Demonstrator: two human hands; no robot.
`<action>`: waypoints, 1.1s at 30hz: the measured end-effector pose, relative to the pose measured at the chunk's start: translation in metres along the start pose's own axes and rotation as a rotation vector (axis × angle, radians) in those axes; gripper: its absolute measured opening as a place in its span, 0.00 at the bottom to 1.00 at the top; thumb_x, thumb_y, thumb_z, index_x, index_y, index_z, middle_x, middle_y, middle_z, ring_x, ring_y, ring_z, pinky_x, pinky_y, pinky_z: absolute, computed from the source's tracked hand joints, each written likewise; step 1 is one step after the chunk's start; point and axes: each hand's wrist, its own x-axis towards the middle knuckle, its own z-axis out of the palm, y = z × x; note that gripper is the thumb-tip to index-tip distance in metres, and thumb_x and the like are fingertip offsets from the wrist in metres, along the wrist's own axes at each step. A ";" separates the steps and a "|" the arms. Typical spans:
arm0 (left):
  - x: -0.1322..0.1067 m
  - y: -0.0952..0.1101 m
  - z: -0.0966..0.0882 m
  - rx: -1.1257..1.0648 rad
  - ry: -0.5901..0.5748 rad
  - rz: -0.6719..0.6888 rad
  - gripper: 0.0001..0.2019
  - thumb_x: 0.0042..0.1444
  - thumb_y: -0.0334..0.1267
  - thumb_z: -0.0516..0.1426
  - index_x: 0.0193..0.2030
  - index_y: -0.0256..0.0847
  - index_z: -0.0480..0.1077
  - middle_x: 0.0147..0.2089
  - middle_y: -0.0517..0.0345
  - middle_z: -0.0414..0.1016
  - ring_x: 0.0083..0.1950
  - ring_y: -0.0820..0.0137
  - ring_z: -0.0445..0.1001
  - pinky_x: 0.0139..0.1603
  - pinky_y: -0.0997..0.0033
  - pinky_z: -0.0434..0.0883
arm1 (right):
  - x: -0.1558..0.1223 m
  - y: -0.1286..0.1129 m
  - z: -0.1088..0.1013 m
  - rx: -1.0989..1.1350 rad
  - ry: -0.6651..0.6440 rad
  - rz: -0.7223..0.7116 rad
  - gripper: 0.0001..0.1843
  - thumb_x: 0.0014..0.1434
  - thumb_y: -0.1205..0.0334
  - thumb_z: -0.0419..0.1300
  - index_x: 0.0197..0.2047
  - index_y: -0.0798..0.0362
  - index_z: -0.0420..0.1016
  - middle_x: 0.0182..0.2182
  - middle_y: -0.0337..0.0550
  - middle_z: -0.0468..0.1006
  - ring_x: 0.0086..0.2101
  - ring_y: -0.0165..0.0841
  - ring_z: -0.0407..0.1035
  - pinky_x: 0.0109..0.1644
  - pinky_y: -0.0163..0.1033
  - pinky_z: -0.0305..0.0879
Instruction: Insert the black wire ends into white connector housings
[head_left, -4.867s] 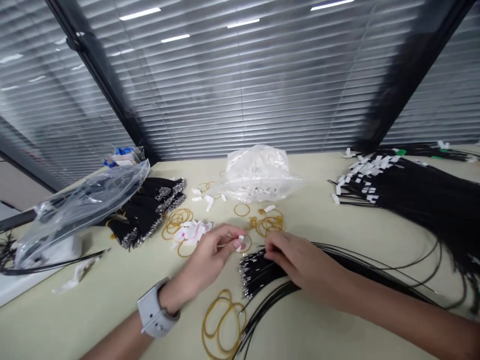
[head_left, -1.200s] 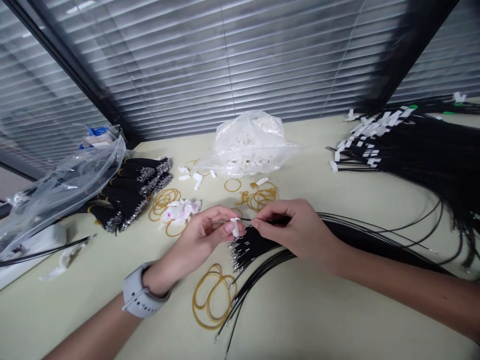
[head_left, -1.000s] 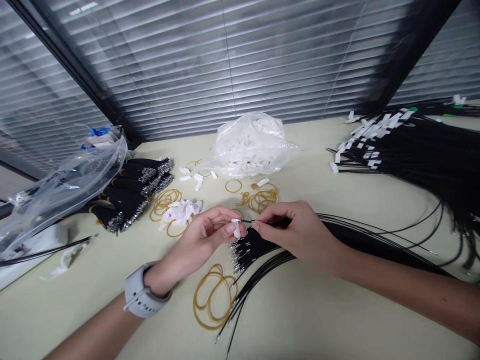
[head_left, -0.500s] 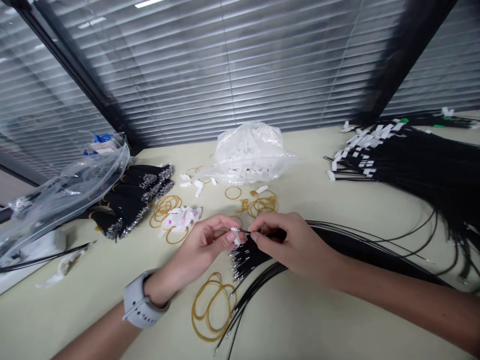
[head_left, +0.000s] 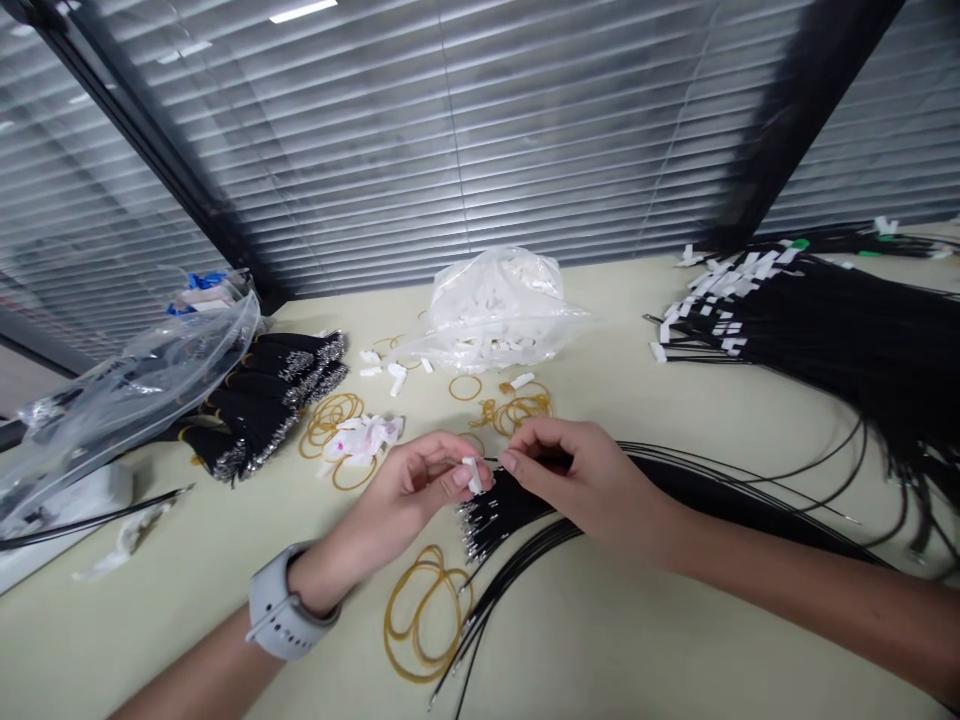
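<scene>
the left hand (head_left: 405, 490) pinches a small white connector (head_left: 472, 474) between thumb and fingertips, fingers curled closed on it, just above the table (head_left: 675, 400). the right hand (head_left: 577, 480) meets it from the other side, thumb and forefinger closed on a thin black wire (head_left: 492, 462) whose tip sits at the connector. below the hands lies a loose bundle of black wires (head_left: 510, 510), with yellow rubber bands (head_left: 424, 620) beside it and a clear bag of white connectors (head_left: 499, 310) farther back.
</scene>
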 end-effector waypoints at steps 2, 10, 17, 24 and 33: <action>-0.001 0.001 0.000 -0.005 -0.003 -0.006 0.12 0.47 0.43 0.54 0.36 0.39 0.63 0.33 0.60 0.70 0.35 0.85 0.69 0.38 0.87 0.68 | 0.000 0.000 0.000 0.001 -0.019 0.016 0.14 0.55 0.56 0.50 0.28 0.59 0.66 0.24 0.39 0.65 0.25 0.20 0.56 0.27 0.27 0.52; -0.002 0.001 -0.001 -0.015 -0.008 -0.014 0.12 0.47 0.43 0.54 0.37 0.39 0.64 0.33 0.61 0.71 0.34 0.85 0.69 0.36 0.88 0.68 | 0.000 0.002 0.000 -0.035 -0.048 0.017 0.14 0.55 0.56 0.49 0.29 0.58 0.67 0.23 0.38 0.65 0.25 0.20 0.56 0.26 0.27 0.51; 0.000 0.001 -0.001 0.031 0.012 0.012 0.13 0.47 0.43 0.54 0.37 0.38 0.64 0.32 0.60 0.71 0.33 0.85 0.69 0.36 0.87 0.67 | 0.000 0.003 0.001 -0.178 -0.044 -0.037 0.12 0.56 0.58 0.48 0.29 0.58 0.65 0.22 0.36 0.64 0.23 0.19 0.54 0.25 0.27 0.49; 0.000 0.001 0.000 0.028 0.006 -0.004 0.12 0.47 0.43 0.54 0.37 0.39 0.64 0.33 0.60 0.70 0.35 0.85 0.69 0.37 0.87 0.67 | -0.002 0.004 0.002 -0.190 -0.024 -0.041 0.11 0.55 0.60 0.48 0.28 0.57 0.64 0.20 0.35 0.62 0.22 0.18 0.53 0.24 0.27 0.49; -0.003 0.003 0.002 0.031 0.089 -0.024 0.10 0.51 0.43 0.48 0.39 0.45 0.63 0.30 0.64 0.63 0.29 0.87 0.62 0.30 0.87 0.65 | -0.002 0.004 0.001 -0.121 0.001 -0.095 0.10 0.56 0.60 0.48 0.28 0.57 0.63 0.21 0.36 0.60 0.23 0.18 0.52 0.23 0.25 0.48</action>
